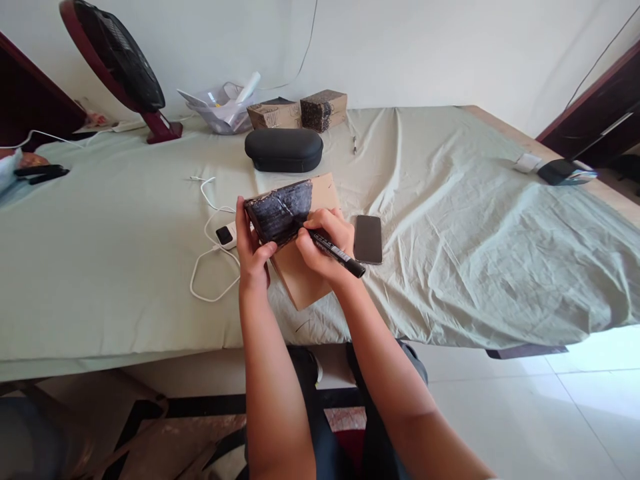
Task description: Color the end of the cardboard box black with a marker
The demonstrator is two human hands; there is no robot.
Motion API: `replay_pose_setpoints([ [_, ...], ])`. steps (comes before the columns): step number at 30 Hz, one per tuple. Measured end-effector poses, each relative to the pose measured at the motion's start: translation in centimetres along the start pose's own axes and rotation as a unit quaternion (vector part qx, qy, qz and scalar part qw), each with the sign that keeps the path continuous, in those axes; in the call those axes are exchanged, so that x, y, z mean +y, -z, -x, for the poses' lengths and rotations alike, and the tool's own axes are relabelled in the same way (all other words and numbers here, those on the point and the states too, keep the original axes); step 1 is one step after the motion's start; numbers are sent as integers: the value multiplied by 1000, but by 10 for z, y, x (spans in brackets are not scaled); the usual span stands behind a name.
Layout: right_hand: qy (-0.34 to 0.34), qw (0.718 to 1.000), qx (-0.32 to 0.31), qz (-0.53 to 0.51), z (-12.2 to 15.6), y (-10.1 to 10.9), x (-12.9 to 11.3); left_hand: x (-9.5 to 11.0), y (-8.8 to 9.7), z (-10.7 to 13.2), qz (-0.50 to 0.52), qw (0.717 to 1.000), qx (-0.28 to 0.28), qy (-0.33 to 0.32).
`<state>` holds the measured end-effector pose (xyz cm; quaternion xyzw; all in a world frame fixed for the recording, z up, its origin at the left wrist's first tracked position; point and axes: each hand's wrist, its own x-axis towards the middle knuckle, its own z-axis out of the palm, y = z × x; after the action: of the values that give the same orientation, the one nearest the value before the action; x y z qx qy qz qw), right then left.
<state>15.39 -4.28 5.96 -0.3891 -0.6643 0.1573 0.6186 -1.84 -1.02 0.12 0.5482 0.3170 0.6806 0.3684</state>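
A small cardboard box [280, 212], its visible face mostly covered in black ink, is tilted up in my left hand [255, 257]. The fingers of that hand wrap its left end, with the thumb along the lower edge. In my right hand [327, 237] is a black marker [337, 252], its tip end at the box's lower right part and its back end pointing toward me. The exact tip is hidden by my fingers. Under the box and my right hand lies a flat brown cardboard sheet [305, 283].
A phone [369, 239] lies right of the sheet; a white cable [200, 291] and power bank lie left. Behind are a black case [283, 150], two inked boxes [324, 111], a plastic basket [220, 117] and a fan [120, 57]. A cloth [125, 267] covers the table.
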Motion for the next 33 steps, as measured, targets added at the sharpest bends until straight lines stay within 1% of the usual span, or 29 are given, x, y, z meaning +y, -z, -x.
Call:
replay_pose_setpoints([
  [4, 42, 999, -29, -8, 5, -5, -11, 3, -4, 1, 13, 1000, 14, -6],
  [5, 52, 998, -22, -11, 5, -5, -13, 3, -5, 1, 13, 1000, 16, -14],
  [6, 61, 998, -4, -10, 6, -6, -14, 3, -7, 1, 11, 999, 16, -26],
  [9, 82, 993, 82, 20, 7, -9, -13, 1, -9, 1, 5, 997, 6, -77],
  [10, 88, 991, 99, 35, 7, -11, -11, 0, -9, 1, 6, 996, 3, -93],
  [12, 104, 988, 104, 53, 10, -15, -5, -4, -8, 1, 13, 994, 0, -112],
  [14, 117, 987, 100, 34, 13, -22, 1, -7, -5, 2, 9, 993, 1, -116],
  [17, 127, 987, 101, -18, 19, -33, 6, -10, -1, 4, -28, 994, 12, -107],
  [21, 150, 981, 103, -61, 24, -39, 3, -9, 1, 6, -90, 992, 38, -83],
  [23, 137, 982, 97, -83, 26, -39, 2, -7, 2, 7, -103, 991, 34, -73],
  [25, 110, 984, 96, -102, 27, -38, 2, -4, 2, 7, -105, 992, 16, -68],
  [30, 50, 986, 99, -125, 30, -38, 11, 1, 7, 12, -134, 989, -60, -32],
  [33, 52, 985, 109, -127, 30, -39, 11, 3, 7, 17, -185, 981, -58, -20],
])
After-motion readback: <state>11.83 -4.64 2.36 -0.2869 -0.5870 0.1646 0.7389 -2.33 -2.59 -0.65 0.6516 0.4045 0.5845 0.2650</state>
